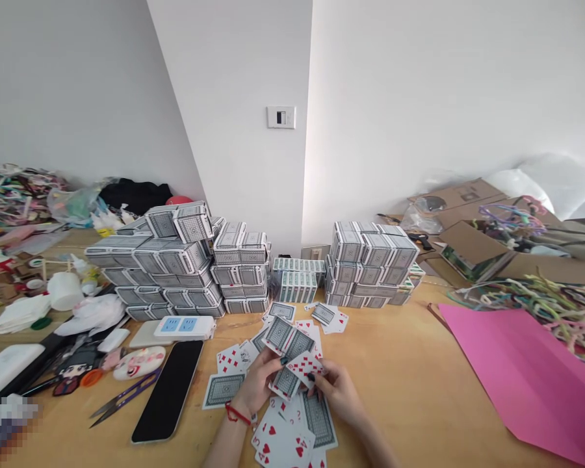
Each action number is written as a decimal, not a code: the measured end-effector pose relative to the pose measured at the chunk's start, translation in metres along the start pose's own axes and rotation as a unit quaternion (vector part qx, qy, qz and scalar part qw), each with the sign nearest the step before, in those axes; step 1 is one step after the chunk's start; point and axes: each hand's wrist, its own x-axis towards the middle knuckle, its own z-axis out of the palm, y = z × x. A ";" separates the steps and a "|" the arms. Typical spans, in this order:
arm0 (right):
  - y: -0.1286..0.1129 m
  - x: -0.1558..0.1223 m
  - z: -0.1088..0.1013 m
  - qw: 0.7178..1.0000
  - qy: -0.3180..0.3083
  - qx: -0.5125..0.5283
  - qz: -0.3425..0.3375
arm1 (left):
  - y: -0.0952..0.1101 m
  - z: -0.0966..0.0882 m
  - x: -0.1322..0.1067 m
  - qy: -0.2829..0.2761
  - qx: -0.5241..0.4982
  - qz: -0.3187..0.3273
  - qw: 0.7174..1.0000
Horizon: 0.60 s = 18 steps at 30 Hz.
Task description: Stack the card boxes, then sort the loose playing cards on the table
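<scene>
My left hand (257, 387), with a red string at the wrist, and my right hand (337, 391) meet low in the middle of the view. Both are closed on a small bunch of playing cards (292, 364), some face up with red pips, some showing the grey patterned back. More loose playing cards (285, 437) lie scattered on the wooden table (404, 377) under and around my hands. Behind them stand stacks of boxed card decks (175, 263) on the left and another stack of boxed decks (370, 263) on the right.
A black phone (168, 400), purple scissors (121, 398) and a white power strip (184, 327) lie to the left. A pink paper sheet (521, 374) covers the right. Cardboard boxes (472, 247) and coloured strips (560, 305) fill the far right; craft clutter fills the far left.
</scene>
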 end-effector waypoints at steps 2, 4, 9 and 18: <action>-0.001 0.001 0.001 1.000 0.011 0.007 0.004 | 0.000 -0.001 0.000 0.004 -0.003 -0.001 1.000; -0.002 0.002 0.001 1.000 0.024 0.017 0.006 | 0.001 -0.001 0.000 0.006 -0.008 0.000 1.000; -0.004 0.004 -0.001 0.996 0.080 0.042 0.016 | -0.001 -0.003 0.001 0.043 -0.021 0.021 0.999; -0.005 0.003 -0.001 0.991 0.106 0.083 0.001 | -0.007 -0.014 0.011 0.190 -0.060 0.086 0.976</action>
